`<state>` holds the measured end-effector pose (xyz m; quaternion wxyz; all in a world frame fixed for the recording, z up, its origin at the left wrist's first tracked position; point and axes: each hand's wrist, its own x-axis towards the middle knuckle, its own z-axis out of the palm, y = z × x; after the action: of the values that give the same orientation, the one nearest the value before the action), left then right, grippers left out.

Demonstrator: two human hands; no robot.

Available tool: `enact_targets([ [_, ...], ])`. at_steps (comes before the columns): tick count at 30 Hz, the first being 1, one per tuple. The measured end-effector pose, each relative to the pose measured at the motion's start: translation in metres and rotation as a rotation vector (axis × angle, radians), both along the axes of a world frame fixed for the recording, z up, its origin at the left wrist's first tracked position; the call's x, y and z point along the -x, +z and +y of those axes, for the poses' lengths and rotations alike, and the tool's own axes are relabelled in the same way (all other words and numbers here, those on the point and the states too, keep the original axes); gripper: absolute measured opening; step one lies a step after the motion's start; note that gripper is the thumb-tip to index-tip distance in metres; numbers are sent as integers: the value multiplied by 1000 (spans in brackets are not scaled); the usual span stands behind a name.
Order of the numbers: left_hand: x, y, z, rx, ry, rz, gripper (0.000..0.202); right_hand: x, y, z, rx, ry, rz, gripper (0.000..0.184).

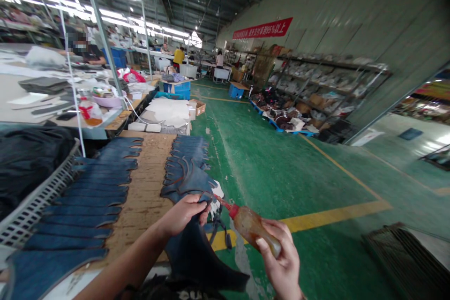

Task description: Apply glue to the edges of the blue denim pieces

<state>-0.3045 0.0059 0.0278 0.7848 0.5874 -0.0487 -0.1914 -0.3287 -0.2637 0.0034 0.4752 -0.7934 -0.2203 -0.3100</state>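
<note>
My left hand [183, 214] pinches the upper edge of a dark blue leather-like piece [198, 251], which hangs down over the board's near right side. In my right hand [284, 255] is a cloudy squeeze bottle [250, 226] with amber stains and a red nozzle, tilted to the upper left. Its thin tip is at the pinched edge, close to my left fingers; whether they touch I cannot tell. More blue cut pieces [87, 204] lie overlapped in a row on the left of the brown board [147, 173], and another row [188, 150] lies along its right.
A white perforated basket [38, 206] with black material stands at the left. Beyond the board are pale sheets [168, 110] and a cluttered worktable [10, 86]. Green floor [281, 173] with yellow lines runs along the right, past loaded shelves [316, 79]. Several people work farther off.
</note>
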Motion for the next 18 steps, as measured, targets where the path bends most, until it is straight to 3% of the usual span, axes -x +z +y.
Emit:
enact_targets([
  [4, 2, 5, -1, -57, -5, -62, 30, 2, 3, 1, 55, 79, -39, 25],
  [9, 2, 2, -3, -47, -9, -49, 30, 1, 8, 0, 60, -2, -121, 24],
  [14, -1, -7, -4, -98, -49, -109, 27, -3, 9, 3, 154, 77, -192, 21],
  [18, -2, -6, -4, -154, -70, -130, 28, -6, 7, 6, 147, 22, -207, 20],
])
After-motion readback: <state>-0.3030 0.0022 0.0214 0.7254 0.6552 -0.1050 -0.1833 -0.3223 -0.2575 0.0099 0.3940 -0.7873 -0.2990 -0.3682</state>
